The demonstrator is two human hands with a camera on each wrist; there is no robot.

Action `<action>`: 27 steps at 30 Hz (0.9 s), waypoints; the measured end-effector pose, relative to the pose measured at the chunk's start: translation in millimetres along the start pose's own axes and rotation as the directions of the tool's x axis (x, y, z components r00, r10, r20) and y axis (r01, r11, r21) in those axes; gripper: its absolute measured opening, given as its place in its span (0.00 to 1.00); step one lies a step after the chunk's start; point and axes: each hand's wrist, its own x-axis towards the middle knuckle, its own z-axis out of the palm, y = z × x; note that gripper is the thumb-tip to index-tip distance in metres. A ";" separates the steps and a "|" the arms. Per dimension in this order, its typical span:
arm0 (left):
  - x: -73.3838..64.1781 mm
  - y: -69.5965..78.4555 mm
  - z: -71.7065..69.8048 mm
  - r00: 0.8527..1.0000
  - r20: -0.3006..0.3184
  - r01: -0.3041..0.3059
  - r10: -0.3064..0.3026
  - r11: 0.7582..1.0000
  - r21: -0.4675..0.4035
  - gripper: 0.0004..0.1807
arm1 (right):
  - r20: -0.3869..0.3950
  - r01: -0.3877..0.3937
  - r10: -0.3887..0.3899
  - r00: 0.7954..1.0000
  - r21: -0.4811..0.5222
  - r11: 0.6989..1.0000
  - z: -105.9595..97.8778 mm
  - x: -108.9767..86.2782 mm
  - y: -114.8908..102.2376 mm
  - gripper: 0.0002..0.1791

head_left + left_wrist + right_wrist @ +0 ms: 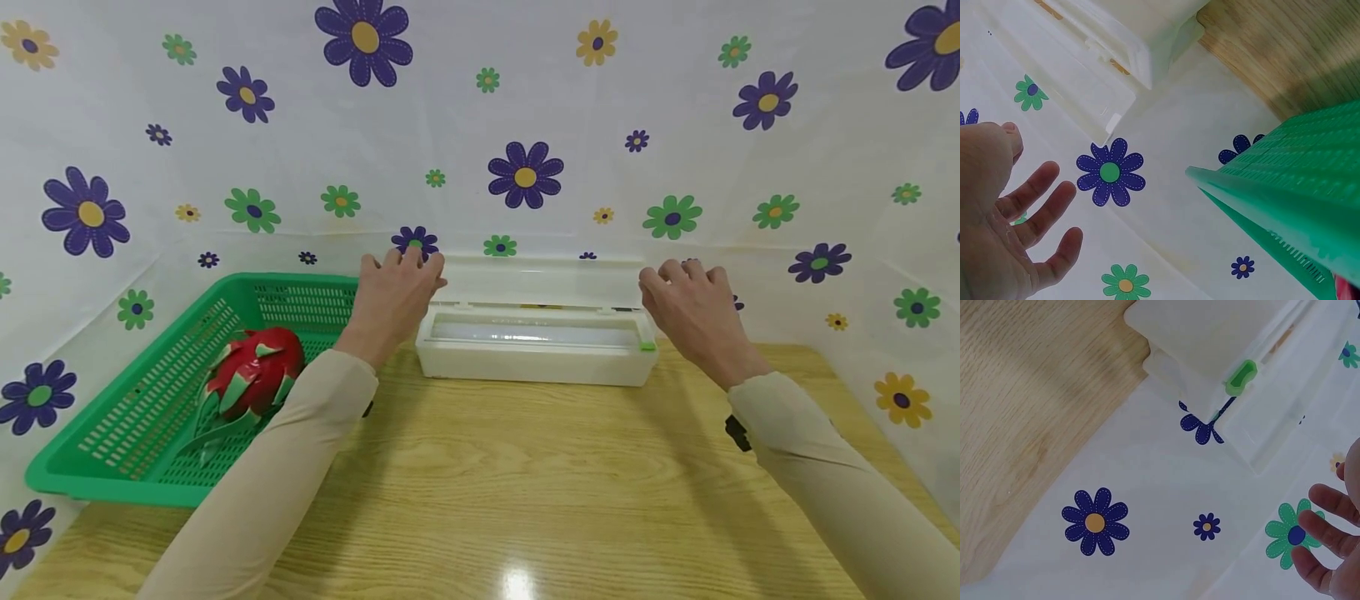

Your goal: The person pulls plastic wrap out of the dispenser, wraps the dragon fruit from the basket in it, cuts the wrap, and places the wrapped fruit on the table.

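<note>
A white cling film dispenser (536, 367) stands at the back of the table, its lid (540, 282) tipped back. A roll of clear film (525, 332) lies inside the box. Beside the lid's left end, my left hand (393, 296) is raised with loosely bent fingers; the left wrist view shows it apart from the lid, holding nothing. My right hand (693, 317) hovers by the lid's right end, and in the right wrist view its fingers (1329, 534) are spread and hold nothing. A small green piece (1241, 378) sits at the dispenser's right end.
On the left, a green plastic basket (120, 492) holds a red dragon fruit (266, 371) with green scales. The wooden table (510, 475) stretches in front of the dispenser. A white flower-print sheet (442, 117) hangs behind and along the sides.
</note>
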 end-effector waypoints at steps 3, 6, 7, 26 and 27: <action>0.0 -0.4 -1.0 1.000 -0.006 0.002 -0.002 1.000 -0.012 0.15 | 0.004 -0.005 0.006 1.000 -0.005 1.000 -0.6 0.7 0.2 0.07; -0.1 -1.2 -2.0 1.000 -0.007 0.006 -0.006 1.000 -0.028 0.15 | 0.001 -0.006 0.006 1.000 -0.011 1.000 -1.5 0.6 0.1 0.07; -0.1 -1.7 -2.2 1.000 -0.008 0.008 -0.009 0.999 -0.033 0.15 | -0.002 -0.005 0.005 1.000 -0.012 1.000 -1.8 0.6 0.0 0.07; -1.3 -7.2 -10.2 0.998 -0.062 0.008 -0.013 0.997 -0.072 0.14 | -0.057 -0.001 0.001 0.998 -0.001 1.000 -7.2 2.1 1.5 0.07; -1.2 -7.5 -10.6 0.998 -0.062 0.009 -0.013 0.997 -0.070 0.14 | -0.060 0.000 0.000 0.998 -0.001 1.000 -7.3 2.2 1.6 0.07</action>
